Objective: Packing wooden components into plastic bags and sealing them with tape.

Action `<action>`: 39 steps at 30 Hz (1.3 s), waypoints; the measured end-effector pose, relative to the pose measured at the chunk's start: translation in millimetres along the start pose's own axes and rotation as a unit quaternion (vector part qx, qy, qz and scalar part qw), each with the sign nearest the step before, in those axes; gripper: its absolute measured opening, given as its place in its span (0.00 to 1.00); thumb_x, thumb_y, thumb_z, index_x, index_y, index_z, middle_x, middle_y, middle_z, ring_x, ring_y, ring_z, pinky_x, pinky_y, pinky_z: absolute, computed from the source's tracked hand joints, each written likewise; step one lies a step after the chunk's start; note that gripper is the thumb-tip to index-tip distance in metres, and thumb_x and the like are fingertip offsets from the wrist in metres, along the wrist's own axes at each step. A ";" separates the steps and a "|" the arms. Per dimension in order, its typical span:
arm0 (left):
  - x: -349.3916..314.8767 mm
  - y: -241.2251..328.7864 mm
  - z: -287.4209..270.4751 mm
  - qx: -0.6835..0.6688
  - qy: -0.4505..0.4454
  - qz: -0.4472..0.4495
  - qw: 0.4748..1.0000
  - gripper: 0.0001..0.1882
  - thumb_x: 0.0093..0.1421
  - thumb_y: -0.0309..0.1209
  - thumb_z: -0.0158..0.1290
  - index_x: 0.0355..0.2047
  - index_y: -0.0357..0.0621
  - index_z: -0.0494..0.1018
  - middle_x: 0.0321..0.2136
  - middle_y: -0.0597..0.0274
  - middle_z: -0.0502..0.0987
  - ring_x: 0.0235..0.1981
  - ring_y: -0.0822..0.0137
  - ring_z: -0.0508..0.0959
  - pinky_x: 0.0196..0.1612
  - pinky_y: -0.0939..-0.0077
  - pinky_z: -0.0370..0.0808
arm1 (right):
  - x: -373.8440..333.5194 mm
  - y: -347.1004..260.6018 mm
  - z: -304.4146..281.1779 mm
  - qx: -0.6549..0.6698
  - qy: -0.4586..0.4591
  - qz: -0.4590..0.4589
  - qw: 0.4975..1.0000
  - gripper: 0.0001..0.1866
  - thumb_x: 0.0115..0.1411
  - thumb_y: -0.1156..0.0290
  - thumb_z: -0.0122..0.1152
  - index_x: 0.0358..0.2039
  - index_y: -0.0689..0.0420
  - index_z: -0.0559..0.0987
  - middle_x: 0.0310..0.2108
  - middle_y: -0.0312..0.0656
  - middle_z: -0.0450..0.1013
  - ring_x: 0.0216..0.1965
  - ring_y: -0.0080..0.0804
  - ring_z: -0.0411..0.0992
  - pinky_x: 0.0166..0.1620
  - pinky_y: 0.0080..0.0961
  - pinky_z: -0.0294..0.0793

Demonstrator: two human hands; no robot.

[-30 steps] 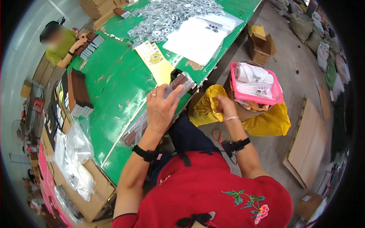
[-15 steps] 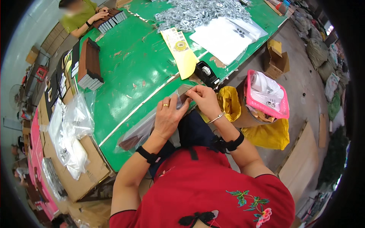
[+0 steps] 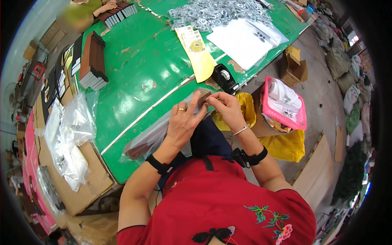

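A long brown piece (image 3: 137, 151) lies inside a clear plastic bag (image 3: 152, 132), slanting along the near edge of the green table. My left hand (image 3: 182, 124), a ring on one finger, rests over the bag toward its upper right end. Its fingers are stretched and apart, the thumb reaching toward my other fingertips. My right hand (image 3: 229, 112) pinches at that upper right end, where thumb and forefinger close on the bag's edge. Exactly what lies between those fingertips is too small to make out. The middle of the bagged piece is hidden under my left hand.
On the green table (image 3: 134, 94) are a black tape dispenser (image 3: 225, 78), yellow sheets (image 3: 200, 61), white bags (image 3: 239, 43), a heap of small metal parts (image 3: 220, 14) and stacked brown pieces (image 3: 93, 61). A pink basket (image 3: 266, 107) stands right. A co-worker (image 3: 81, 14) sits far left.
My left forefinger has stretched farther out over the bag's end. My right fingertips have shifted slightly right and stay pinched there. The view has tilted a little.
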State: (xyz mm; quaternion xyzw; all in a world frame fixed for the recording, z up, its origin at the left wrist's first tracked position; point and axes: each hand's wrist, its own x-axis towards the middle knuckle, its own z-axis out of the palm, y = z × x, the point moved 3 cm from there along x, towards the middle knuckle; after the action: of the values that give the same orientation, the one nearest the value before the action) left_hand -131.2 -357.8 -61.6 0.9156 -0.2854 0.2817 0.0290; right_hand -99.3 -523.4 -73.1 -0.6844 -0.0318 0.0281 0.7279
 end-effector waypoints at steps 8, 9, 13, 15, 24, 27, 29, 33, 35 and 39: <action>3.2 -1.2 0.1 -0.010 0.018 -0.015 1.000 0.23 0.55 0.29 0.51 0.51 0.66 0.76 0.58 0.65 0.68 0.39 0.64 0.71 0.42 0.69 0.69 | 23.1 -10.6 6.0 0.004 0.017 -0.002 1.000 0.10 0.66 0.69 0.59 0.39 0.63 0.80 0.29 0.30 0.76 0.30 0.12 0.71 0.33 0.13 0.70; 1.9 0.2 -0.8 -0.005 0.013 -0.008 1.000 0.23 0.55 0.29 0.51 0.51 0.66 0.76 0.57 0.67 0.68 0.39 0.64 0.71 0.42 0.70 0.69 | 23.4 -12.9 8.6 0.003 0.014 -0.001 1.000 0.10 0.66 0.69 0.59 0.39 0.63 0.80 0.29 0.30 0.76 0.30 0.12 0.71 0.33 0.13 0.70; 3.0 0.3 -1.6 0.003 0.002 -0.001 1.000 0.22 0.56 0.29 0.52 0.51 0.66 0.77 0.58 0.72 0.69 0.37 0.65 0.70 0.41 0.70 0.68 | 23.4 -25.8 13.8 -0.006 0.007 0.023 1.000 0.11 0.66 0.67 0.59 0.38 0.64 0.80 0.28 0.31 0.76 0.28 0.12 0.71 0.32 0.13 0.69; 3.5 0.2 -2.8 -0.006 0.004 0.003 1.000 0.20 0.57 0.30 0.51 0.50 0.63 0.77 0.59 0.71 0.69 0.38 0.63 0.71 0.42 0.69 0.68 | 25.7 -24.3 10.4 0.002 0.006 0.035 0.999 0.12 0.65 0.66 0.59 0.38 0.64 0.80 0.27 0.31 0.76 0.28 0.13 0.71 0.31 0.14 0.69; 5.7 -2.7 -2.3 -0.012 0.016 0.006 1.000 0.16 0.58 0.31 0.50 0.47 0.57 0.77 0.60 0.70 0.69 0.37 0.63 0.74 0.42 0.69 0.68 | 12.7 5.6 -4.8 -0.174 0.019 -0.023 0.984 0.13 0.63 0.65 0.61 0.36 0.65 0.82 0.30 0.38 0.81 0.30 0.19 0.77 0.32 0.19 0.72; 6.4 -3.5 -1.4 -0.017 0.015 0.001 1.000 0.16 0.58 0.31 0.50 0.47 0.57 0.77 0.60 0.71 0.68 0.37 0.63 0.73 0.42 0.69 0.68 | 7.3 5.3 0.1 -0.113 0.044 -0.035 0.992 0.12 0.64 0.67 0.60 0.37 0.65 0.82 0.30 0.38 0.81 0.31 0.18 0.77 0.33 0.17 0.73; 6.0 -3.8 -1.8 -0.026 0.018 -0.004 1.000 0.16 0.58 0.31 0.51 0.46 0.56 0.77 0.61 0.72 0.68 0.37 0.64 0.73 0.41 0.69 0.68 | 10.0 10.8 0.4 -0.089 0.041 -0.044 0.994 0.11 0.64 0.69 0.59 0.37 0.65 0.82 0.30 0.38 0.81 0.31 0.18 0.77 0.34 0.17 0.72; 7.2 -2.0 -1.8 -0.004 0.016 0.009 1.000 0.15 0.58 0.32 0.51 0.45 0.57 0.77 0.63 0.75 0.66 0.36 0.65 0.73 0.41 0.69 0.67 | 15.3 16.1 -5.4 -0.107 0.036 -0.025 0.993 0.12 0.64 0.69 0.59 0.38 0.66 0.82 0.30 0.37 0.81 0.31 0.17 0.76 0.34 0.16 0.72; 8.2 -1.5 -0.3 0.004 0.014 0.014 1.000 0.14 0.58 0.32 0.51 0.45 0.57 0.77 0.64 0.75 0.66 0.36 0.65 0.72 0.40 0.69 0.67 | 14.7 12.3 -5.3 -0.085 0.030 -0.007 0.996 0.12 0.63 0.68 0.60 0.37 0.67 0.82 0.28 0.37 0.80 0.29 0.17 0.75 0.33 0.16 0.71; 7.9 -2.9 -0.1 0.018 0.001 0.020 1.000 0.18 0.58 0.31 0.50 0.49 0.58 0.77 0.63 0.75 0.68 0.36 0.65 0.72 0.41 0.68 0.67 | 13.2 6.0 -2.7 -0.138 0.039 -0.013 0.990 0.13 0.63 0.67 0.61 0.38 0.67 0.81 0.28 0.37 0.80 0.29 0.16 0.74 0.32 0.16 0.71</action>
State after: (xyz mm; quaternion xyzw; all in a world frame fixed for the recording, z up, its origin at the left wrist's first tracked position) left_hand -124.3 -359.4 -57.0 0.9099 -0.2982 0.2883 0.0073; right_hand -85.9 -524.6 -79.1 -0.7784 -0.0160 -0.0128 0.6275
